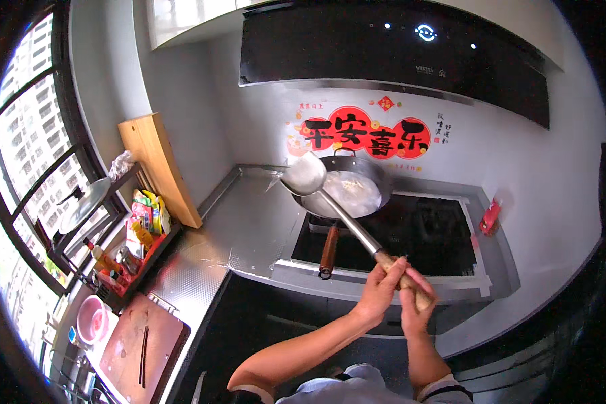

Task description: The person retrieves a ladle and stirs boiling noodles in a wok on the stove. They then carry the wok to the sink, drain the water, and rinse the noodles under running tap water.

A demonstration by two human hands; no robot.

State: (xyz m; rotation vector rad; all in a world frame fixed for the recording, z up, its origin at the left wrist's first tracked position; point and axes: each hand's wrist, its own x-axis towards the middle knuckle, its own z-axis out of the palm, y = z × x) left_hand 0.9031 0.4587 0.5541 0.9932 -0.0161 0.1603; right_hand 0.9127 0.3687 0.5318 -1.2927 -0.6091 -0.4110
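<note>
Both of my hands are on one long-handled metal wok spatula (pixel 307 173). My left hand (pixel 381 290) grips the upper part of its wooden grip, and my right hand (pixel 419 298) is around the rear end. The spatula's blade is raised over the left rim of a dark wok (pixel 384 174), and its face looks coated with something pale. Inside the wok lies a whitish, cloudy mass (pixel 356 189); whether it is liquid or steam-covered food I cannot tell. The wok's wooden handle (pixel 329 252) points toward me, and the wok sits on the left of a black glass cooktop (pixel 424 227).
A black range hood (pixel 333 50) with lit indicators hangs above. To the left stand a rack of seasonings (pixel 131 257), a wooden board (pixel 156 166) and a glass lid (pixel 86 204). Chopsticks (pixel 144 356) lie on a cutting board (pixel 126 348) beside a pink basin (pixel 92 319). A red packet (pixel 491 217) is at right.
</note>
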